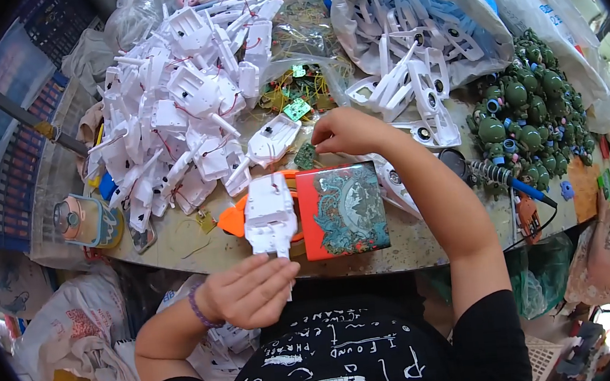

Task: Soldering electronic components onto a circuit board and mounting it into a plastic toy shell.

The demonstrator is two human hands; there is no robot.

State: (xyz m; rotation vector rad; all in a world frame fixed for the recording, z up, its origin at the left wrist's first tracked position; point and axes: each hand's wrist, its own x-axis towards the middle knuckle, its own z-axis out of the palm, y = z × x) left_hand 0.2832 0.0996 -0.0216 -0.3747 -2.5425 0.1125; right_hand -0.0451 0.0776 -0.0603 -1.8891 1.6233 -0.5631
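Note:
In my left hand (252, 291) is a white plastic toy housing (270, 207), gripped by its narrow lower end with the fingers wrapped round it. It sits over an orange plastic piece (233, 218), mostly hidden beneath. Just right of it is a red box (310, 223) with a dark ornate picture on top. Beyond the box, my right hand (347, 131) reaches to the table, its fingers pinched together beside a small dark green circuit board (306, 156). What lies between those fingertips is hidden. A similar white housing (273, 141) rests left of that hand.
A tall heap of white housings (189, 91) fills the left. A bag of circuit boards (295, 88) lies at the back, beside a sack (375, 7) of white frames. Dark green round parts (528, 110), a soldering iron (506, 177) and a drink cup (87, 220) flank the work area.

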